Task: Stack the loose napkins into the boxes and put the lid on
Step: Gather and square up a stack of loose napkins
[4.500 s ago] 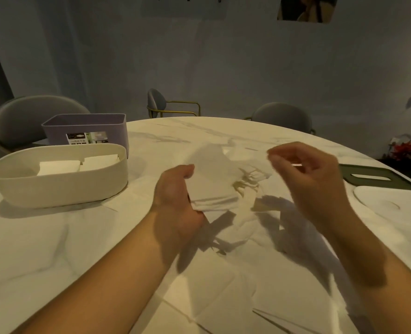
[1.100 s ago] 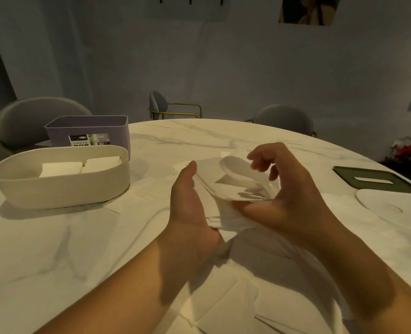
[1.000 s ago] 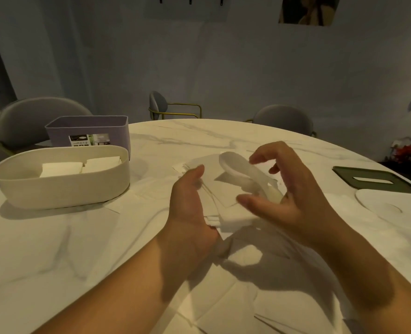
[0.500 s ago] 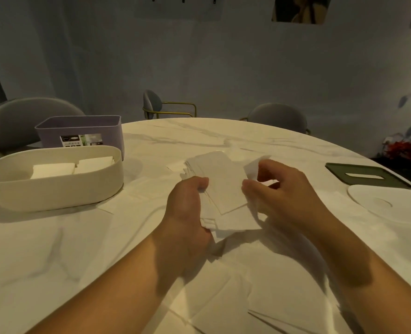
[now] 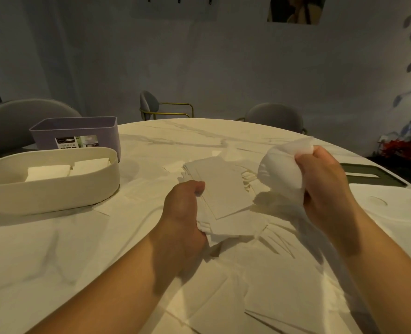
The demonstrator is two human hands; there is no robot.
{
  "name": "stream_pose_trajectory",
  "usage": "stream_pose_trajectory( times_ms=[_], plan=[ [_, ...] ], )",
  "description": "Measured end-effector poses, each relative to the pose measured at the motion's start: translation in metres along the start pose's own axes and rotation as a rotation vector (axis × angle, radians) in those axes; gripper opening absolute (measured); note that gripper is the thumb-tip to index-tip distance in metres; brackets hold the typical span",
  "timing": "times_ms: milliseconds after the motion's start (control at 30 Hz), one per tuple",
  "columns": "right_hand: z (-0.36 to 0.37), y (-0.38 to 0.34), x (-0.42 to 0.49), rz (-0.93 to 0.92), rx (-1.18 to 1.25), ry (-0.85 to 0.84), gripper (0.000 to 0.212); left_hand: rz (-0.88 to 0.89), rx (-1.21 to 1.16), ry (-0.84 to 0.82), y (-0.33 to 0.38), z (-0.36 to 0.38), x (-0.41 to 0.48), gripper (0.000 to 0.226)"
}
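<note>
White napkin stack (image 5: 223, 189): a squared pile held low over the middle of the counter (image 5: 42, 249) by the left hand (image 5: 182, 208), probably so each new sheet can be laid on top before the lot goes to a box.
Left hand: thumb pressed down on the pile's near-left edge, the other fingers hidden beneath; this pinch keeps the edges aligned.
Right hand (image 5: 325, 184): fingers (image 5: 320, 155) curled tight round a single napkin (image 5: 279, 169), raised to the right of the stack.
Single napkin: billowed into a rounded pouch, not flat; it likely needs smoothing or folding before it fits the pile.
Cream oval box (image 5: 50, 196): open at the counter's left, with two napkin piles (image 5: 47, 172) side by side inside and seemingly room above them.
Purple box (image 5: 74, 131): open, just behind the cream one; its contents cannot be seen.
Loose napkins (image 5: 272, 273): spread flat beneath and in front of both hands, so much gathering remains.
Lids: a dark green slotted lid (image 5: 373, 177) at far right and a white lid (image 5: 392, 208) just beside it, both well apart from the boxes, likely parked until filling ends.
Risk: thin paper gripped this hard may crease or tear.
</note>
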State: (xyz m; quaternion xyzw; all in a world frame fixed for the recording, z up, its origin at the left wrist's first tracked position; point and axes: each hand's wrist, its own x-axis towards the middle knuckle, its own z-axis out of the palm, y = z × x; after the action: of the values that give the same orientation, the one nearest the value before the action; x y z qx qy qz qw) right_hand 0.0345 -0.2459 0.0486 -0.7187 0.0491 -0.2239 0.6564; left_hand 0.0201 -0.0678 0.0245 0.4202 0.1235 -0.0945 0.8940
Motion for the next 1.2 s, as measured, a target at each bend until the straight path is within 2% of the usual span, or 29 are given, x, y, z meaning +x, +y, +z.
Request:
stream_pose_trajectory(
  times_ms=[67, 133, 233, 367, 533, 667, 767, 833, 933, 967, 1033, 1100, 1133, 1200],
  plan=[
    [-0.001, -0.002, 0.000, -0.041, -0.022, -0.023, 0.015, 0.003, 0.047, 0.003, 0.001, 0.000, 0.000, 0.023],
    [-0.003, -0.005, -0.003, -0.061, -0.034, -0.050, 0.012, 0.008, 0.072, -0.007, 0.000, -0.002, 0.002, 0.019],
    [-0.005, -0.011, -0.007, -0.087, 0.037, -0.128, 0.017, 0.004, 0.069, -0.007, 0.000, -0.003, 0.001, 0.019],
    [-0.004, -0.008, -0.008, 0.020, 0.127, -0.259, 0.013, -0.015, 0.091, -0.022, 0.001, -0.003, -0.001, 0.021],
    [-0.005, -0.011, -0.008, 0.095, 0.233, -0.266, 0.011, -0.009, 0.122, -0.028, 0.000, -0.002, 0.000, 0.030],
    [-0.004, -0.010, -0.008, 0.074, 0.054, -0.228, 0.016, -0.003, 0.129, -0.056, 0.000, 0.000, -0.002, 0.027],
    [-0.002, -0.013, -0.009, 0.044, 0.053, -0.225, 0.019, 0.021, 0.171, -0.081, -0.003, 0.002, -0.002, 0.025],
    [-0.003, -0.015, -0.010, 0.025, 0.138, -0.330, 0.022, 0.031, 0.202, -0.104, -0.004, 0.002, -0.002, 0.025],
    [-0.003, -0.021, -0.017, -0.018, 0.341, -0.596, 0.030, 0.006, 0.207, -0.129, -0.006, 0.001, -0.002, 0.026],
    [-0.003, -0.022, -0.018, -0.053, 0.352, -0.617, 0.027, -0.009, 0.204, -0.130, -0.007, 0.000, -0.001, 0.028],
    [-0.004, -0.020, -0.017, -0.171, 0.186, -0.497, 0.022, -0.033, 0.194, -0.114, -0.006, -0.001, -0.001, 0.032],
    [-0.006, -0.016, -0.011, -0.327, -0.186, -0.331, 0.026, -0.037, 0.174, -0.089, -0.005, -0.001, 0.000, 0.034],
    [-0.007, -0.014, -0.009, -0.367, -0.352, -0.307, 0.026, -0.033, 0.165, -0.076, -0.005, 0.000, 0.000, 0.033],
    [-0.010, -0.011, -0.006, -0.341, -0.529, -0.358, 0.024, -0.025, 0.140, -0.046, -0.003, -0.001, 0.001, 0.032]
  ],
)
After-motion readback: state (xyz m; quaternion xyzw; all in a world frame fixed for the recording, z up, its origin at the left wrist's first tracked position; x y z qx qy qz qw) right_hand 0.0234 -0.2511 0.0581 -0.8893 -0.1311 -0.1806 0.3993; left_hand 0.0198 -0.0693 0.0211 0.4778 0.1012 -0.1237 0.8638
